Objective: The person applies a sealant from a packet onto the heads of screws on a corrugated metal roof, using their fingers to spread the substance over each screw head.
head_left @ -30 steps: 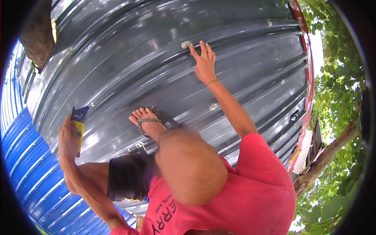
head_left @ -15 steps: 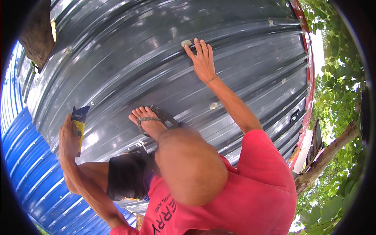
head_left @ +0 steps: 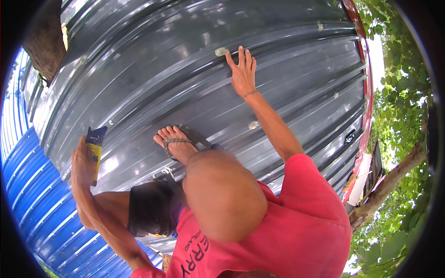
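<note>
My left hand [head_left: 83,162] grips a flat blue-and-yellow pack [head_left: 96,136] above the dark grey corrugated metal sheeting [head_left: 120,83]. Higher up on the right, my right hand [head_left: 243,76] is spread on the sheeting, its index finger at or beside a pale lump of patching material [head_left: 221,52]; whether it touches the lump I cannot tell. A second pale patch [head_left: 253,125] lies left of my right forearm. My sandaled foot [head_left: 177,144] rests on the metal between both hands.
Blue corrugated sheeting [head_left: 41,199] adjoins at the lower left. A tree trunk [head_left: 44,41] rises at the upper left. A red edging [head_left: 368,92] borders the grey sheet, with leafy branches [head_left: 394,69] and a thick limb [head_left: 389,185] beyond it.
My right hand shifted up and left onto the lump, then back slightly right, its fingers spreading. My left hand has moved only very slightly, still holding the pack.
</note>
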